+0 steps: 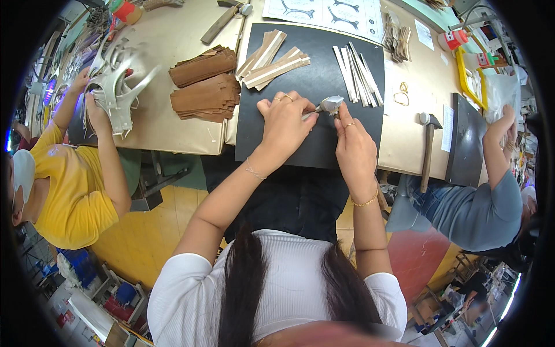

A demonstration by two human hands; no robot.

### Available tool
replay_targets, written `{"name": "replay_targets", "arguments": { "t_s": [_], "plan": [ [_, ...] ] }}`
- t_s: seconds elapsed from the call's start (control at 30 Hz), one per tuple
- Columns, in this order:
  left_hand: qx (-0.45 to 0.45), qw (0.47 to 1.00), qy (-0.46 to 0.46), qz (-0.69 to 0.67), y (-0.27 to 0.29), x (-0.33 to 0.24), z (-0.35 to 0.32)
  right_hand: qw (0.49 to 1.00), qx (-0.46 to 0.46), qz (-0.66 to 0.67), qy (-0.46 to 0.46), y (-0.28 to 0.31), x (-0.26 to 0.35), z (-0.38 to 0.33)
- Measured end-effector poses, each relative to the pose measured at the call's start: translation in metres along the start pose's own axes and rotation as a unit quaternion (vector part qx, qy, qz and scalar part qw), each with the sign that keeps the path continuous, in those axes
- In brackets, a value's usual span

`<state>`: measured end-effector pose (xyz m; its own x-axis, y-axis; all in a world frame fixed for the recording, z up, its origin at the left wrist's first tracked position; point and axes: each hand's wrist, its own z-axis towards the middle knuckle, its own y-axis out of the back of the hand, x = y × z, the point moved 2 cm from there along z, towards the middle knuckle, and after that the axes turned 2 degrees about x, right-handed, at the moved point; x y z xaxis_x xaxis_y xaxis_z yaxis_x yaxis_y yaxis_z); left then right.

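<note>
Over a black work board (312, 40), my left hand (286, 124) and my right hand (355, 147) meet at a small pale grey piece (331, 104) that looks like a folded strip. My left thumb and fingers are closed on its left end. The right thumb and forefinger pinch its other end; part of the piece is hidden behind the fingers. Just beyond my left hand lie brown strips with white bands (277, 68), crossed in a loose pile. Beyond my right hand, several narrow white strips (356, 75) are spread out side by side.
Two stacks of brown leather-like pieces (205, 95) sit left of the board. A hammer (428, 141) lies at the right, with rubber bands (402, 94) nearby. Printed drawings (326, 13) are at the back. Co-workers in a yellow shirt (87, 188) and a blue-grey shirt (480, 202) flank me.
</note>
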<state>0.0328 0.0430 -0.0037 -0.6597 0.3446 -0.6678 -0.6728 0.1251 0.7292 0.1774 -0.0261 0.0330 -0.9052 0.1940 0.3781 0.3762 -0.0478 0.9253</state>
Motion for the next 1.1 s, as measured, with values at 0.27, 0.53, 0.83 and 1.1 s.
{"name": "replay_targets", "arguments": {
  "t_s": [0.27,0.53,0.83,1.1],
  "plan": [
    [0.024,0.999,0.032,0.002,0.002,0.000,0.003,1.000,-0.005,0.014,0.007,0.002,-0.001,0.003],
    [0.014,1.000,0.023,-0.005,0.001,-0.002,0.003,0.997,-0.050,0.030,0.056,0.002,0.005,-0.003],
    [-0.023,0.999,-0.020,0.038,-0.002,-0.002,-0.003,0.987,-0.113,0.087,0.074,0.000,0.001,-0.001],
    [-0.004,1.000,-0.004,0.003,0.010,0.008,-0.011,0.998,-0.031,0.004,0.048,-0.004,0.002,-0.003]
  ]
}}
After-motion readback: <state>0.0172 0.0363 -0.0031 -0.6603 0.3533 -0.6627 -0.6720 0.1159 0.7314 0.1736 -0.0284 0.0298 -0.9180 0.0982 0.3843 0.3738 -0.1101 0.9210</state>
